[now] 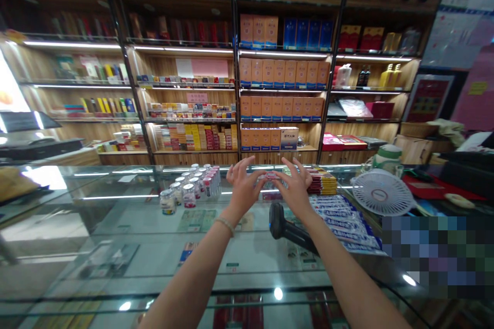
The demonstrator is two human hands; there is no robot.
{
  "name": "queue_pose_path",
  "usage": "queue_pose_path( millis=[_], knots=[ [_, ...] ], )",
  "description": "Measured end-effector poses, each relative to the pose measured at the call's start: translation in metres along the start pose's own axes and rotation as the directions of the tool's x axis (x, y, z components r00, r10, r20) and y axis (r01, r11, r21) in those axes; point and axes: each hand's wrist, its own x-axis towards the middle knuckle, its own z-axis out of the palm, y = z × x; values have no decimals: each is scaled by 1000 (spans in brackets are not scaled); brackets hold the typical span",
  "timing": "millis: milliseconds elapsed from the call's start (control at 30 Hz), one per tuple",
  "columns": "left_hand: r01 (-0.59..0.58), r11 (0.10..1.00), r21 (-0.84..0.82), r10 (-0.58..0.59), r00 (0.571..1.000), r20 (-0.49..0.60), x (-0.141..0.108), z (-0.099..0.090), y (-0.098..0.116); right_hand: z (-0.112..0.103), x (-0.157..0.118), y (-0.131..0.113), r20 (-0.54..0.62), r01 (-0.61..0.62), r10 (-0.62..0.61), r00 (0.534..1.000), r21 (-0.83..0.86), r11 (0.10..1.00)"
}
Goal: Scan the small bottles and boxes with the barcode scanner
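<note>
My left hand [244, 187] and my right hand [293, 187] meet above the far part of the glass counter [146, 247]. Their thumbs and forefingers pinch a small clear-and-pink item [271, 175] from either end; its exact kind is too small to make out. Left of my hands stand several small clear jars with white lids [189, 195] and a row of slim tubes with red labels [211, 182]. Just behind my right hand are stacked red and yellow packs [323, 182]. A black handheld barcode scanner [277, 221] lies below my hands, partly hidden by my right forearm.
Long blue-and-white packets [341, 221] lie fanned out at the right, beside a white fan [383, 193] and a green-and-white container [388, 157]. Across the back stand wooden shelves with orange boxes [283, 109] and other packs. Goods show through the counter's glass.
</note>
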Motion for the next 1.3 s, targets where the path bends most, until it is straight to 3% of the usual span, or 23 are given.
queue_pose_path(
  millis=[333,633,1000,1300],
  knots=[
    [13,1000,5,-13,1000,26,10,-24,-11,0,16,-20,88,-3,-1,996,46,999],
    [-18,995,93,10,996,83,-3,-65,-39,15,11,-61,147,45,-53,988,57,997],
    [-98,948,302,46,983,176,-22,-112,-98,68,5,-121,258,75,-80,963,29,997],
    [-159,908,387,72,970,231,-44,-110,-144,121,-5,-141,324,74,-74,943,12,997]
  ],
)
